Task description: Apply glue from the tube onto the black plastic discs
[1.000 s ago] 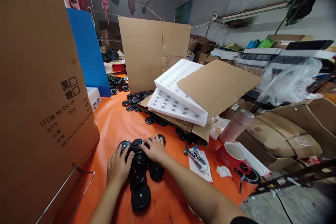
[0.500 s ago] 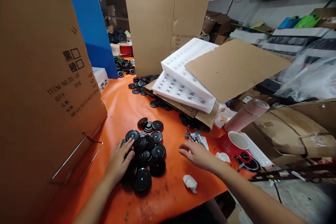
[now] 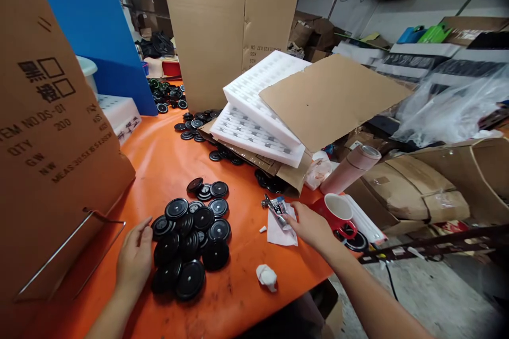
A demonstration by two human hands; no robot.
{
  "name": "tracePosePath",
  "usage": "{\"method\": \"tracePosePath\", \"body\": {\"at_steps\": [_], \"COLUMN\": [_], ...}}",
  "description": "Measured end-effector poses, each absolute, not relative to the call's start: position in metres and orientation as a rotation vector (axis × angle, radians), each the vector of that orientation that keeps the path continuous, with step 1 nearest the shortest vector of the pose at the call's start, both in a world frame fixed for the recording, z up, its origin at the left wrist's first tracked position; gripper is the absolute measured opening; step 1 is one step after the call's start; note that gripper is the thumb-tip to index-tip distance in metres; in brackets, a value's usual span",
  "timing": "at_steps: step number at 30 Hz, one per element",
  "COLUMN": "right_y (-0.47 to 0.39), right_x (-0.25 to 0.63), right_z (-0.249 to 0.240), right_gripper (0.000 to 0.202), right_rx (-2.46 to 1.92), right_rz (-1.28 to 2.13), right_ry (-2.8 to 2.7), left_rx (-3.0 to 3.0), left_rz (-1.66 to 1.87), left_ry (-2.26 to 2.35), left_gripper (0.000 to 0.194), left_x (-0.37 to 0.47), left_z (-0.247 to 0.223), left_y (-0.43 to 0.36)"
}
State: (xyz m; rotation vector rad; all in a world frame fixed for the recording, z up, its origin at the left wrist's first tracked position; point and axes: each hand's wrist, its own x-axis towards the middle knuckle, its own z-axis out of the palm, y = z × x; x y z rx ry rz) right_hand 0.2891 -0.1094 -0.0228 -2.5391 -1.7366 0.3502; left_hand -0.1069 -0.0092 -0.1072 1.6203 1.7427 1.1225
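A pile of black round discs [image 3: 190,277], some with metal centres, lies on the orange table [image 3: 238,296]. My left hand [image 3: 135,257] rests just left of the pile, fingers loosely extended, holding nothing. On a white paper [image 3: 280,237] lies a small printed tube [image 3: 280,216] with a metal clip-like piece [image 3: 267,202] by its far end. My right hand [image 3: 310,225] reaches over the paper's right edge, thumb and fingers apart at the tube's side; whether they touch it is unclear. A small white cap [image 3: 263,229] sits left of the paper.
A crumpled tissue [image 3: 266,277] lies near the front edge. To the right stand a red mug [image 3: 338,212] and a pink bottle [image 3: 350,169]. White foam trays [image 3: 254,135] and cardboard [image 3: 334,100] are stacked behind. A large carton [image 3: 59,169] with a wire stand [image 3: 59,254] borders the left.
My left hand has come off the discs and moved to their left. My right hand has moved forward to the tube, and more of the white paper shows. The view has turned right.
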Motion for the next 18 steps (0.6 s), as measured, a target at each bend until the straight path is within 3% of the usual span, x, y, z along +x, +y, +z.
{"method": "tracePosePath", "body": {"at_steps": [5, 14, 18], "right_y": [-0.087, -0.092, -0.094], "right_x": [0.282, 0.283, 0.272], "right_z": [-0.035, -0.034, -0.042], "right_gripper": [0.06, 0.045, 0.039], "right_rx": [-2.55, -1.924, -1.75], "right_rz": [0.48, 0.974, 1.069], "right_ry": [-1.636, -1.102, -0.906], "left_rx": [1.679, 1.719, 1.717], "left_rz": [1.094, 1.078, 1.101], "left_ry": [1.774, 1.846, 1.873], "left_gripper": [0.051, 0.037, 0.039], "left_x": [-0.106, -0.106, -0.104], "left_z": [-0.106, -0.098, -0.093], "left_y": [-0.01, -0.013, -0.013]}}
